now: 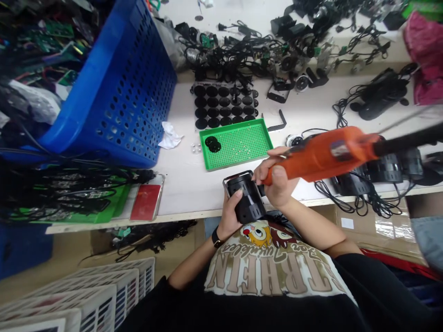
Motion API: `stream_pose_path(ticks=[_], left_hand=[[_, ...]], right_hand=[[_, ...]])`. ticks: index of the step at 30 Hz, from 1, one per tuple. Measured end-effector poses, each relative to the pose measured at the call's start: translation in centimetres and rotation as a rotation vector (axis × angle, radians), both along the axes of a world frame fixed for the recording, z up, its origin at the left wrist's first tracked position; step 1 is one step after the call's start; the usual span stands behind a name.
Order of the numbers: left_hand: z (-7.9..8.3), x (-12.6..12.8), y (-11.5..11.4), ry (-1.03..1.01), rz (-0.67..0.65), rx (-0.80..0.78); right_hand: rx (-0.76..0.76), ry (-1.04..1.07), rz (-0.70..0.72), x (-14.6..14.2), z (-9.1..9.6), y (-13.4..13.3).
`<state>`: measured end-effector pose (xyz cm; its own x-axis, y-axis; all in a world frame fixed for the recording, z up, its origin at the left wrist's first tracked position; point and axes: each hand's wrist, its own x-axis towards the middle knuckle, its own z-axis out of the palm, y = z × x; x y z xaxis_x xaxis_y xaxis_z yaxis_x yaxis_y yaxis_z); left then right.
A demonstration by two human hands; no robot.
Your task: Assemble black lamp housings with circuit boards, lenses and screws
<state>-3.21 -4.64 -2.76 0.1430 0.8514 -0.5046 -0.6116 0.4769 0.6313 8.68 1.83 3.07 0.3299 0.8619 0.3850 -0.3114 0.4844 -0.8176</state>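
Note:
My left hand (pixel 230 215) is wrapped round a black cylindrical housing (pixel 249 203) with slots in its side, tilted at the table's front edge. A thin U-shaped bracket (pixel 238 175) stands at the housing's upper end. In my right hand (pixel 278 184) is an orange power screwdriver (pixel 318 154), slightly blurred, its nose pointing left toward the housing. My fingers hide its tip, so I cannot tell whether it touches. Just beyond lies a green perforated tray (pixel 235 159) with small screws and a few black discs (pixel 212 144) in it.
A big blue basket (pixel 138 87) of circuit boards stands at the left. Behind the tray are rows of black discs (pixel 224 102) and tangled black cables (pixel 238 55). A red-backed phone (pixel 147 202) lies front left. More black housings (pixel 384 168) with cords line the right edge.

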Motion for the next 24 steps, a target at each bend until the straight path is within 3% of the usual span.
stream_pose_path(ticks=[5, 11, 18, 24], left_hand=[[0.1, 0.1, 0.6, -0.068, -0.005, -0.18], [0.9, 0.4, 1.0, -0.105, 0.029, -0.162], [1.0, 0.2, 0.7, -0.127, 0.024, -0.165], [0.6, 0.2, 0.5, -0.109, 0.023, -0.174]], right_hand=[[-0.176, -0.128, 0.011, -0.1, 0.0, 0.8], [-0.121, -0.216, 0.117, 0.7, 1.0, 1.2], [0.048, -0.053, 0.2, 0.9, 0.6, 1.5], [-0.023, -0.039, 0.205, 0.6, 1.9, 0.8]])
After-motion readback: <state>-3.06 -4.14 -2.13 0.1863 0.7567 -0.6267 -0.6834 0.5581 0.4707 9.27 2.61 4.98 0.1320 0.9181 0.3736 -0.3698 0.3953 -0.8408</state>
